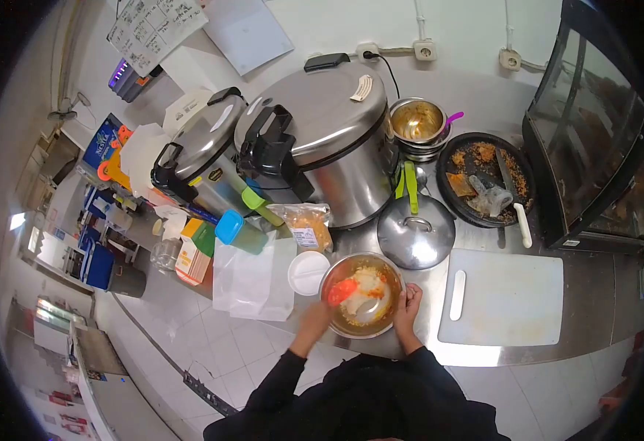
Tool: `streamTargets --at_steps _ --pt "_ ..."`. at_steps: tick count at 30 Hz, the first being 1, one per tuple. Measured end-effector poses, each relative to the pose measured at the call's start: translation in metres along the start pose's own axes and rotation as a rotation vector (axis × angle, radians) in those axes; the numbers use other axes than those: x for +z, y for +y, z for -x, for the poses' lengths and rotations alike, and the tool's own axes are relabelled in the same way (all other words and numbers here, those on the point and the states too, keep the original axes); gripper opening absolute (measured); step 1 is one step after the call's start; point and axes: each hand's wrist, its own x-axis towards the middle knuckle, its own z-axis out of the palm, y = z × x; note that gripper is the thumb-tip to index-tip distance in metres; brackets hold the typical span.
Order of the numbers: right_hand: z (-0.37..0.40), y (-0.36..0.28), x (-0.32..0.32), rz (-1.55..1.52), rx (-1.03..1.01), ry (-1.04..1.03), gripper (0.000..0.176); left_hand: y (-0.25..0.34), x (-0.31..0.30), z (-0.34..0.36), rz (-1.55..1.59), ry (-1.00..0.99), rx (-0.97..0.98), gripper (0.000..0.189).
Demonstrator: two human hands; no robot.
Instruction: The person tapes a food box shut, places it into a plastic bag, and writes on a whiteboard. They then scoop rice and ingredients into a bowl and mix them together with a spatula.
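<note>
A steel mixing bowl stands at the counter's front edge, holding a pale and orange food mixture. My right hand grips the bowl's right rim, fingers wrapped over it. At the left rim, my left hand is closed round the handle of a red spatula, whose head is inside the bowl over the mixture. A round white lid lies just left of the bowl. Behind the bowl rests a steel pan lid.
Two large steel cookers stand behind. To the right are a white cutting board, a black pan with a knife and a glass display case. A food bag and blue-lidded container sit left.
</note>
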Motion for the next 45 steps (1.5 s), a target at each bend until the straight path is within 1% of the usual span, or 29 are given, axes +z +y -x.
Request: streamTargets --at_steps 2,4,6,9,12,13,15,17,18,20,22,24,25,26,27,29,31,32,33,34,35,37,38,39,40,41,43,44,45 --pt "0.002 -0.004 0.001 -0.030 0.049 0.016 0.023 0.020 0.014 0.002 -0.056 -0.044 -0.014 0.022" --pt "0.002 -0.001 0.005 0.011 0.015 0.055 0.023 0.027 0.012 0.004 -0.106 -0.083 -0.022 0.020" --pt "0.001 -0.001 0.004 0.053 -0.023 0.087 0.022 0.029 -0.013 0.005 -0.196 -0.198 0.071 0.017" --pt "0.000 -0.005 0.004 0.048 0.004 0.069 0.022 0.016 -0.064 -0.011 -0.203 -0.210 0.146 0.019" --pt "0.000 -0.001 0.000 0.062 0.014 0.031 0.021 0.052 -0.089 -0.014 -0.177 -0.203 0.172 0.018" --pt "-0.001 0.001 0.001 0.066 0.002 0.042 0.020 0.058 -0.071 -0.014 -0.175 -0.202 0.175 0.018" --pt "-0.002 0.004 0.002 0.073 -0.009 0.053 0.019 0.055 -0.012 -0.009 -0.148 -0.105 0.305 0.016" --pt "-0.002 0.003 0.002 0.062 -0.018 0.059 0.016 0.029 0.035 -0.014 -0.128 -0.092 0.311 0.017" --pt "-0.003 0.003 0.002 0.066 -0.020 0.060 0.016 0.023 0.046 -0.016 -0.114 -0.076 0.317 0.018" --pt "-0.002 0.005 0.001 0.031 -0.002 0.039 0.014 0.014 0.024 -0.016 -0.069 -0.094 0.199 0.019" --pt "-0.004 -0.003 0.002 0.054 -0.038 0.044 0.011 0.003 -0.023 -0.030 -0.055 -0.334 0.113 0.019" --pt "-0.009 -0.009 0.005 0.070 -0.076 0.060 0.008 0.004 -0.076 -0.038 -0.282 -0.310 0.103 0.019" --pt "-0.014 -0.010 0.002 0.080 -0.064 -0.017 0.008 0.006 -0.078 -0.044 -0.285 -0.309 0.107 0.019" --pt "-0.018 -0.012 -0.002 0.092 -0.052 -0.095 0.008 0.009 -0.076 -0.049 -0.321 -0.227 0.149 0.019" --pt "-0.023 -0.013 -0.004 0.092 -0.056 -0.094 0.008 0.012 -0.072 -0.055 -0.356 -0.142 0.189 0.019" --pt "-0.032 -0.016 -0.008 0.171 0.123 -0.298 0.005 0.020 -0.024 -0.071 -0.311 -0.083 0.199 0.017" --pt "-0.042 -0.008 -0.009 0.146 0.074 -0.295 0.007 0.039 -0.007 -0.063 -0.289 0.011 0.344 0.021" --pt "-0.046 -0.008 -0.009 0.128 0.025 -0.293 0.008 0.042 -0.009 -0.052 -0.291 0.009 0.352 0.021" --pt "-0.049 -0.009 -0.011 0.132 0.029 -0.289 0.008 0.044 -0.009 -0.037 -0.282 0.052 0.497 0.026" --pt "-0.052 -0.013 -0.013 0.087 0.109 -0.305 0.011 0.046 -0.011 -0.019 -0.268 0.094 0.636 0.032" --pt "-0.054 -0.014 -0.013 0.038 0.190 -0.321 0.013 0.045 -0.012 -0.001 -0.265 0.086 0.633 0.032" --pt "-0.054 -0.011 -0.009 0.019 0.153 -0.298 0.014 0.037 -0.012 0.032 -0.300 0.025 0.633 0.048" --pt "-0.054 -0.009 -0.008 0.002 0.105 -0.277 0.015 0.033 -0.007 0.046 -0.298 0.016 0.631 0.048" --pt "-0.053 -0.007 -0.008 -0.012 0.056 -0.258 0.017 0.031 -0.001 0.060 -0.397 0.003 0.570 0.045" --pt "-0.052 -0.006 -0.011 0.047 0.075 -0.253 0.016 0.030 0.002 0.067 -0.495 -0.007 0.506 0.043" --pt "-0.052 -0.004 -0.012 0.050 0.083 -0.263 0.016 0.030 0.006 0.063 -0.490 -0.013 0.496 0.043" --pt "-0.053 0.003 -0.015 -0.011 0.188 -0.275 0.016 0.023 0.013 0.037 -0.457 0.069 0.405 0.041" --pt "-0.054 0.010 -0.014 0.040 0.024 -0.262 0.016 0.020 0.010 0.025 -0.455 0.067 0.400 0.041" --pt "-0.052 0.015 -0.017 0.043 0.026 -0.267 0.016 0.016 0.005 0.014 -0.403 0.047 0.329 0.040"
